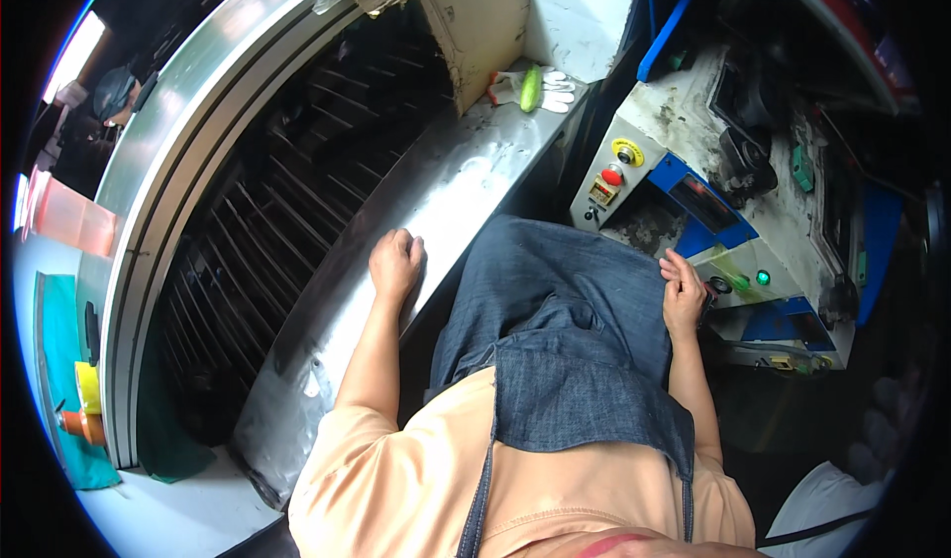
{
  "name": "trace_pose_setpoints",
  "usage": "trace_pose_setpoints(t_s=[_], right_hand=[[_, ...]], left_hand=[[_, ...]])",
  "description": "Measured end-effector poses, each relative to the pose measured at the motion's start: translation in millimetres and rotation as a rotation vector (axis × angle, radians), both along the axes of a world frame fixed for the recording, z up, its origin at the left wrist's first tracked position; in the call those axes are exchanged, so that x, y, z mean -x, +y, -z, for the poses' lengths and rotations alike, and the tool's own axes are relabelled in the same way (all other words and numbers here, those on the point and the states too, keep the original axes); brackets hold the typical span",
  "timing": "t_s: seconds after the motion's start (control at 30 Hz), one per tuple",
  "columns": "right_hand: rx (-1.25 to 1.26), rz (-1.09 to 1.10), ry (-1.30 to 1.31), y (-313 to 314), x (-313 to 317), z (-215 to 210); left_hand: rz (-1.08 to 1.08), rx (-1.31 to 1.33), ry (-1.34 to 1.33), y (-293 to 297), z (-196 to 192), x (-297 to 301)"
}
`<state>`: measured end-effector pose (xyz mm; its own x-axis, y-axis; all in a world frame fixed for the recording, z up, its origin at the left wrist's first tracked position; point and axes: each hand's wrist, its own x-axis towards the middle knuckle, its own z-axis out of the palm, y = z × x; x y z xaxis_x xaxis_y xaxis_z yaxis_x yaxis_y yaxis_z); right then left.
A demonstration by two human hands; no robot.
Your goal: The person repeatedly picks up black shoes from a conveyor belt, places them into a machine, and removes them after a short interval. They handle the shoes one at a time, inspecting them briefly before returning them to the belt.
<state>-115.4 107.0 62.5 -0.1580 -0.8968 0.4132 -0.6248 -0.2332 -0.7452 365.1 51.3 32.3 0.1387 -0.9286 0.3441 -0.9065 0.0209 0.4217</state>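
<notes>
My left hand [396,264] rests on the shiny metal ledge [451,186], its fingers curled into a loose fist with no object showing in it. At my right side, my right hand [683,298] is raised by the grey control box [604,176]. Its fingers are loosely bent and a little apart, with nothing held. Whether its fingertips touch the box's edge, I cannot tell. A green cucumber [531,89] lies on white work gloves [558,93] at the far end of the ledge. A dark denim apron [565,310] covers my lap between the hands.
Left of the ledge is a dark opening with metal slats [277,216], bordered by a curved pale frame [149,221]. The control box carries a red button [612,174] and a lit green button [763,278]. A pink container [74,216] stands far left. Another person's head [116,95] shows beyond the frame.
</notes>
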Motion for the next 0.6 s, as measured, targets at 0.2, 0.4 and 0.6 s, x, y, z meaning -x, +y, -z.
trace_pose_setpoints(t_s=[0.2,0.4,0.6], right_hand=[[-0.026,0.022,-0.005,0,3,5],[-0.100,0.033,0.000,-3,9,15],[-0.094,-0.014,0.070,-4,12,19]], left_hand=[[0.006,0.026,-0.011,-2,8,-4],[-0.051,-0.015,0.015,-3,8,-2],[0.007,-0.012,0.083,2,-4,-5]])
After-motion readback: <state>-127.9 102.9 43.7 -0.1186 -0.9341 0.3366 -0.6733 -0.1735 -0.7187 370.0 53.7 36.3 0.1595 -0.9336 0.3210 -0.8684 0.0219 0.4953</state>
